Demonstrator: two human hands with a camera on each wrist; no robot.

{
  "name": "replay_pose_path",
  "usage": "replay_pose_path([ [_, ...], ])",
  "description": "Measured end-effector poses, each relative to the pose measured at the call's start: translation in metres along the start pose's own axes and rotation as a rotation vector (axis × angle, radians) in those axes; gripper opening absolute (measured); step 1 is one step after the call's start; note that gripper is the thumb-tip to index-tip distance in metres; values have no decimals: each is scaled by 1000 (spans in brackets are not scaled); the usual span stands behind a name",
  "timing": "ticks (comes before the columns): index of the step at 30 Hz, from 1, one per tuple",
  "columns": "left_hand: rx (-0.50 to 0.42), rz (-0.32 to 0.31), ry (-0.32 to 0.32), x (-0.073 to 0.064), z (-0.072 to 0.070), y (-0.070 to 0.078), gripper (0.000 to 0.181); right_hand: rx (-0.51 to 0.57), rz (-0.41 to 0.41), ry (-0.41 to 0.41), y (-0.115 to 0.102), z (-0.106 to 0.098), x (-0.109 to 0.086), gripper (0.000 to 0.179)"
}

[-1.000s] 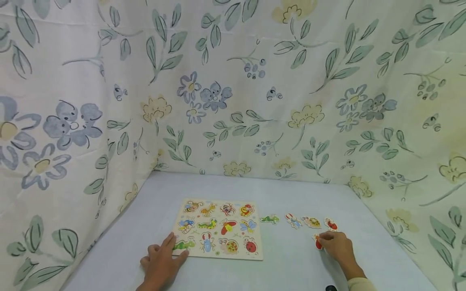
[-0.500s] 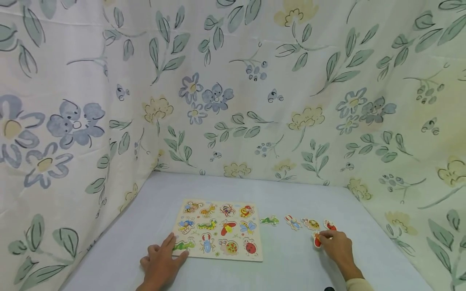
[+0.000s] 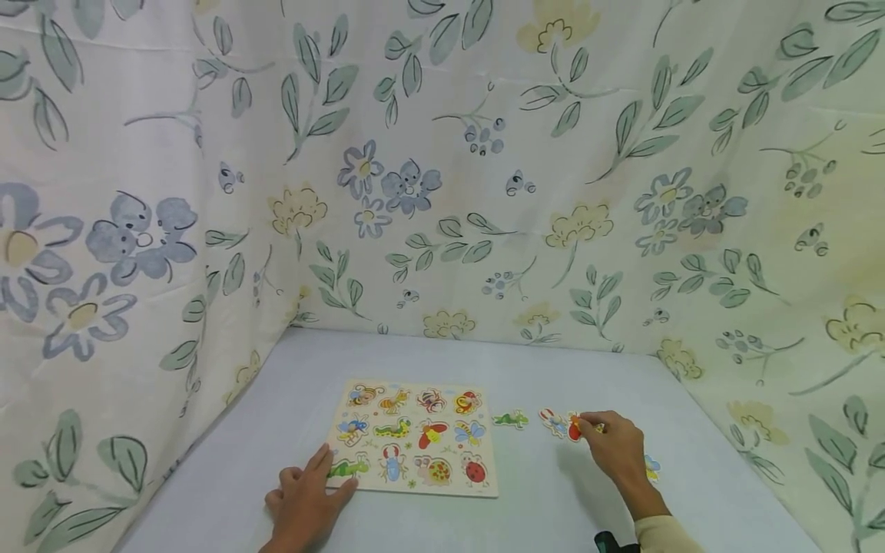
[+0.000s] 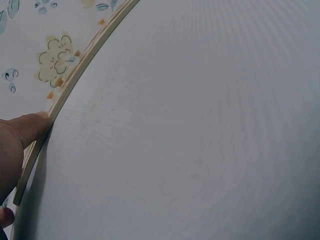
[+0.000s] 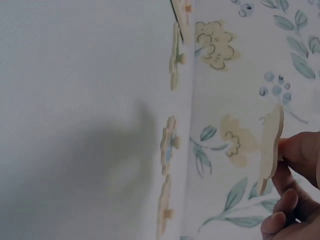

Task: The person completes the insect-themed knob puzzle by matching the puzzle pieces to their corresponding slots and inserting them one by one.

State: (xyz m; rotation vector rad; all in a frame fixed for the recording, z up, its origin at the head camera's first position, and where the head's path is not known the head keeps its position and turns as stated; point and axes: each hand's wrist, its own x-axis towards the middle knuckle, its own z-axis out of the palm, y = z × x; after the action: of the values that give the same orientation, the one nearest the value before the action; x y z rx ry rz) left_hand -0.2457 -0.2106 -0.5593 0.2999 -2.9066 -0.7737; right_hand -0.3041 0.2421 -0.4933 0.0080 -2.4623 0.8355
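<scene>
My left hand rests at the near-left corner of a wooden insect puzzle board. Its thumb touches the board's edge in the left wrist view, and the index finger lies along the left side. My right hand pinches a red insect puzzle piece and holds it above the table. In the right wrist view that piece stands edge-on between thumb and fingers, apart from the loose pieces. Beneath or just behind it in the head view are a blue stag beetle piece and a partly hidden snail piece.
A green grasshopper piece lies beside the board's right edge. Past my right wrist shows a blue and yellow piece, partly covered. A dark object sits by the right sleeve. Floral cloth hangs behind the white table.
My right hand has lifted the red insect piece and moved left and away from me, over the loose pieces. The blue and yellow piece has come into view. My left hand has stayed put.
</scene>
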Motion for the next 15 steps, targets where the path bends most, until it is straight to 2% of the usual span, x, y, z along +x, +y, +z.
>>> replay_pose_path([
  [7,4,-9,-10,0,0,0,85,76,-48,-16,-28,18,4,14],
  [15,4,-5,-9,-1,-2,2,85,111,-151,27,-63,38,8,9],
])
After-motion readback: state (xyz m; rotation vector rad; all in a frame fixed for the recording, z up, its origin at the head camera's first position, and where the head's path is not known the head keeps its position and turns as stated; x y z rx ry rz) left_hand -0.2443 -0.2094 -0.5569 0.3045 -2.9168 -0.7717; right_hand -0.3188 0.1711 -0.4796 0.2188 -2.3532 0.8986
